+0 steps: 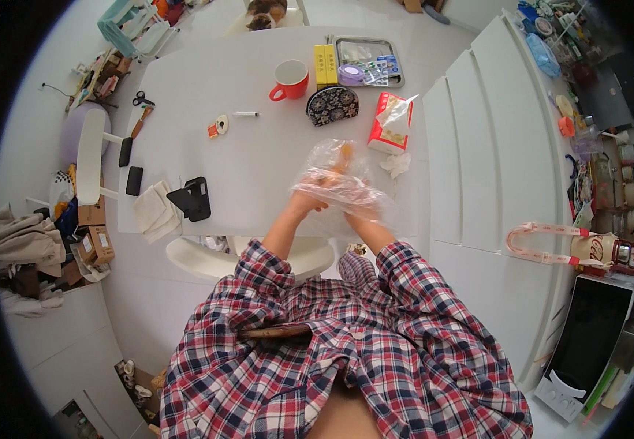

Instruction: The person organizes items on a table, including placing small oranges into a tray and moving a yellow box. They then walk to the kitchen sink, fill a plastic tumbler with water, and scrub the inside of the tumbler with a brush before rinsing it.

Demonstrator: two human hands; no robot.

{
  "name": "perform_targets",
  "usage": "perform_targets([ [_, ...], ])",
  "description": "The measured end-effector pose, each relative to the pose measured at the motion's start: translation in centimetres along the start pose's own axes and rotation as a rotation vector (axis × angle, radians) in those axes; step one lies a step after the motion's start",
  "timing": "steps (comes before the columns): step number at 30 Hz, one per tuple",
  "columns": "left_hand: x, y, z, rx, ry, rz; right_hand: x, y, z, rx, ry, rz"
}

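Observation:
A clear plastic bag (pixel 339 179) with something orange-brown inside is held just above the white table (pixel 207 88), near its front edge. My left hand (pixel 308 202) grips the bag's near left side. My right hand (pixel 356 212) grips its near right side, partly veiled by the crinkled plastic. Both forearms come up from plaid shirt sleeves at the bottom of the view.
On the table stand a red mug (pixel 290 79), a patterned pouch (pixel 332 104), a red-and-white tissue pack (pixel 390 123), yellow boxes (pixel 325 64), a metal tray (pixel 369 62), a black phone (pixel 192 198), folded cloths (pixel 155 211) and scissors (pixel 142 99). White cabinets (pixel 493 146) run along the right.

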State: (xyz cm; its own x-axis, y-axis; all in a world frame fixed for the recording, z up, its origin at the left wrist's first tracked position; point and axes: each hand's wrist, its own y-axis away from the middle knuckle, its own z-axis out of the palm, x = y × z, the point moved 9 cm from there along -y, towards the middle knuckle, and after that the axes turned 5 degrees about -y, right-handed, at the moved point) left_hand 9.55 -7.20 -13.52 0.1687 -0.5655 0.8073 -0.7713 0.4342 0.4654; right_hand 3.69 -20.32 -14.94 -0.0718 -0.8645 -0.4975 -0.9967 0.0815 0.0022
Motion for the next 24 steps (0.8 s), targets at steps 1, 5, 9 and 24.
perform_targets([
  [1,-1.2,1.0,-1.1,0.028,0.171,-0.056,0.0,0.0,0.4,-0.063,-0.137,0.143],
  [5,-2.4,4.3,-4.5,0.077,0.59,-0.263,-3.8,-1.2,-1.0,-0.05,-0.431,0.229],
  [9,-2.8,5.5,-4.3,0.0,0.952,-0.238,-8.6,-3.1,-3.5,0.231,-0.49,-0.165],
  [24,-5.4,6.5,-8.0,0.286,0.871,-0.045,-11.4,-2.7,1.5,-0.532,-1.373,0.556],
])
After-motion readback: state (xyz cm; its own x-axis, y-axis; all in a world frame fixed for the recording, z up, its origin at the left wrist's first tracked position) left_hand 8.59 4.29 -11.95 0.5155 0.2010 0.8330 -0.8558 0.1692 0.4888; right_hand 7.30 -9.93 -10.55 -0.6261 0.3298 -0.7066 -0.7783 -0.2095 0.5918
